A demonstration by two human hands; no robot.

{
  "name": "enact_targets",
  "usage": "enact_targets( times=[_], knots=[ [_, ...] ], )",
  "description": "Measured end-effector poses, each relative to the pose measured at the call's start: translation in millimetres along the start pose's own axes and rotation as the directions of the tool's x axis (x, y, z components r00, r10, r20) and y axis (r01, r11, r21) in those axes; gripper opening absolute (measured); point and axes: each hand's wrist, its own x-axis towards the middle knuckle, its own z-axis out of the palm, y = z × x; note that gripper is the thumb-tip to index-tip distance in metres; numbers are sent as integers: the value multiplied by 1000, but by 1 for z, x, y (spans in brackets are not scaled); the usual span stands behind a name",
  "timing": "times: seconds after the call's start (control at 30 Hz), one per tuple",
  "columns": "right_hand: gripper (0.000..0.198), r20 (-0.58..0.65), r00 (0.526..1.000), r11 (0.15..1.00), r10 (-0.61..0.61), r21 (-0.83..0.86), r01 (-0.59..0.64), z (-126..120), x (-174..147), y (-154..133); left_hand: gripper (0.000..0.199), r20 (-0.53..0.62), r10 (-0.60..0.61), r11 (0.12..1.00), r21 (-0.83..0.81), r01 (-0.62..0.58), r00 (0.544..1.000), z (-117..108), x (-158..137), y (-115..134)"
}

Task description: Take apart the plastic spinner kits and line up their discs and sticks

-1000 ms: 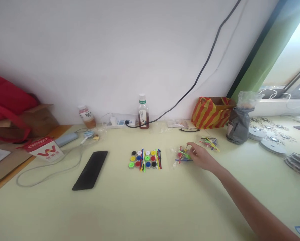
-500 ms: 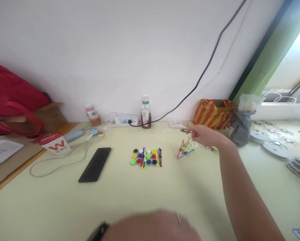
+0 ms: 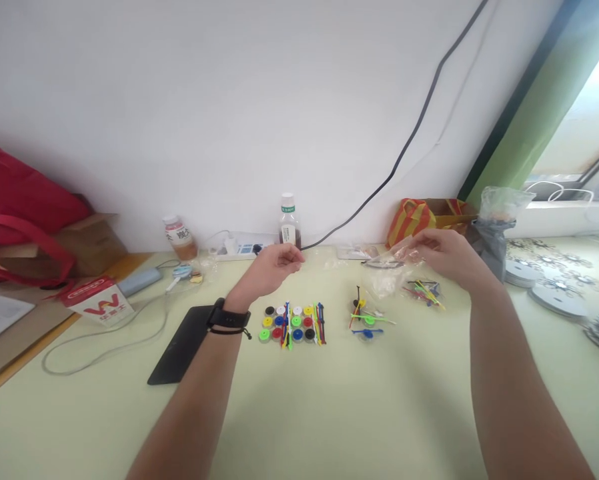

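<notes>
My right hand (image 3: 442, 257) is closed on a clear plastic bag (image 3: 387, 277), which hangs to the left of its fingers above the table. My left hand (image 3: 278, 263), with a dark watch on the wrist, is held in front of the bottle, its fingers pinched together; whether anything is between them I cannot make out. Below the bag lies a loose group of coloured sticks and round pieces, among them a blue round piece (image 3: 368, 334). Between my forearms, coloured discs (image 3: 296, 321) stand in rows with thin coloured sticks (image 3: 321, 323) beside them.
A packet of coloured sticks (image 3: 425, 293) lies near my right wrist. A black phone-like slab (image 3: 174, 350) is partly under my left forearm. Along the wall stand a bottle (image 3: 288, 223), a power strip (image 3: 249, 248) and a striped bag (image 3: 409, 223). Flat grey discs (image 3: 559, 301) lie at right.
My left hand has risen from the bottom edge to near the bottle. My right hand has moved right and now holds the clear bag; the small pieces below lie differently.
</notes>
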Motion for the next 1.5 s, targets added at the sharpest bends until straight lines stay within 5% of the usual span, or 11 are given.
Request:
enact_targets(
  times=[0.13, 0.23, 0.37, 0.53, 0.67, 0.8, 1.03, 1.3, 1.5],
  knots=[
    [27, -66, 979, 979, 191, 80, -185, 26, 13, 33, 29, 36, -127, 975, -178, 132, 991, -15, -9, -2],
    [37, -6, 995, 995, 95, 5, -95, 51, 19, 48, 37, 51, -208, 911, -355, 212, 977, -20, -13, -1],
    [31, 227, 974, 990, -6, -139, 38, 68, 18, 42, 43, 61, -259, 851, -457, 257, 964, -17, -12, 0],
    [27, 576, 811, 978, -105, -89, 190, 85, 0, -1, 42, 111, -222, 852, -461, 248, 969, -12, -9, 4],
    [34, 682, 715, 942, -155, -115, 314, 119, -26, -33, 44, 101, -168, 887, -418, 195, 981, -8, -9, 5],
    [15, 614, 761, 897, -208, -191, 399, 143, -58, -36, 38, 174, -160, 922, -324, 210, 972, -1, -8, -3],
    [59, 453, 804, 913, -384, 57, 404, 139, -94, 5, 28, 264, -170, 952, -205, 227, 949, 32, -4, -23],
    [64, 215, 902, 926, -373, 146, 348, 149, -93, 11, 33, 316, -159, 987, 55, 149, 935, 80, -10, -34],
    [48, 304, 879, 929, -368, 81, 361, 137, -90, 9, 34, 285, 96, 918, 345, -196, 954, 110, -20, -31]
  ],
)
